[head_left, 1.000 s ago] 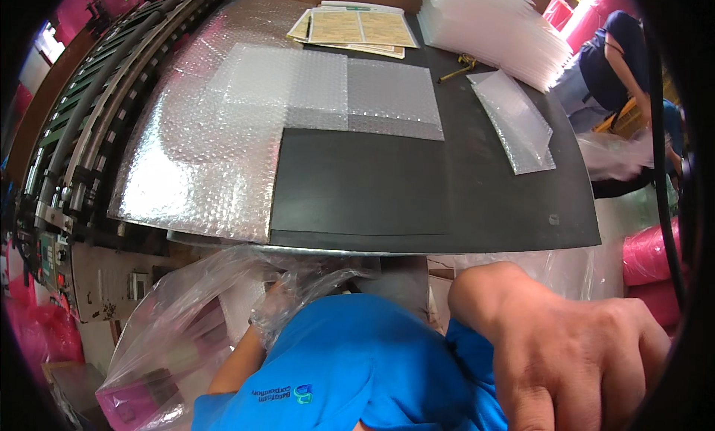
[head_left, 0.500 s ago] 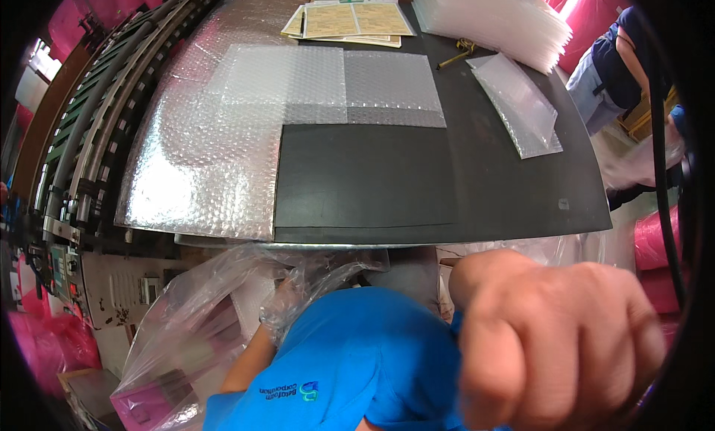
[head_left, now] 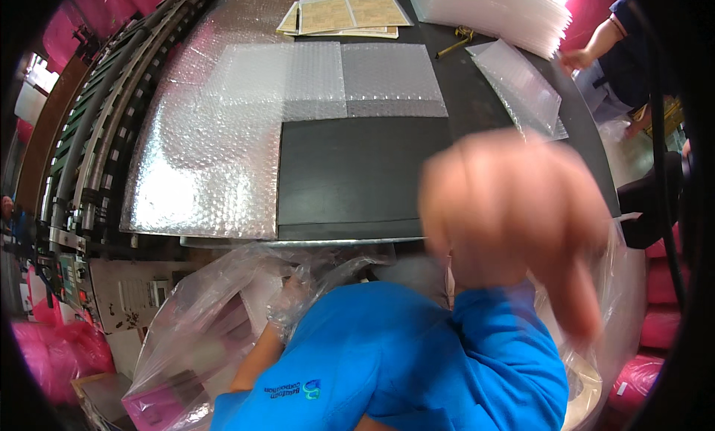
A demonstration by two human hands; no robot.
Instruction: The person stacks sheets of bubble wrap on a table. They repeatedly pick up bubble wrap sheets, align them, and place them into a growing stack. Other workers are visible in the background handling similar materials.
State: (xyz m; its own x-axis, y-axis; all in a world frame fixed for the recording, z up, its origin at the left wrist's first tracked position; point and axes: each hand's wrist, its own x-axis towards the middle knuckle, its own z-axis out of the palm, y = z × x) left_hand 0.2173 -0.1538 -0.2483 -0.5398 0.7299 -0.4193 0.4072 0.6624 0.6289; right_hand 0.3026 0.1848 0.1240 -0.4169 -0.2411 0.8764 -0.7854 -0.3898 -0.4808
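Note:
My right hand (head_left: 514, 200) is raised close to the camera, over the right front of the dark table. It is smeared by motion; the fingers look curled, one digit points down to the right, and nothing shows in it. My left hand (head_left: 289, 295) is low in front of the table edge, partly covered by a large clear plastic bag (head_left: 216, 312). Bag film bunches around its fingers. On the table lies a wide bubble wrap sheet (head_left: 201, 163), overlapped by smaller bubble wrap pieces (head_left: 395, 81). Folded translucent sheets (head_left: 521, 88) lie at the right.
A stack of white foam sheets (head_left: 491, 14) stands at the back right, near a yellow tape measure (head_left: 456, 42). Papers (head_left: 346, 14) lie at the back. A roller machine (head_left: 104, 126) runs along the left. Another person's arm (head_left: 596, 48) reaches toward the right table edge.
My right hand has moved up and away from the camera, now over the table's right front. The left hand stays by the bag. The other person's arm has come toward the table.

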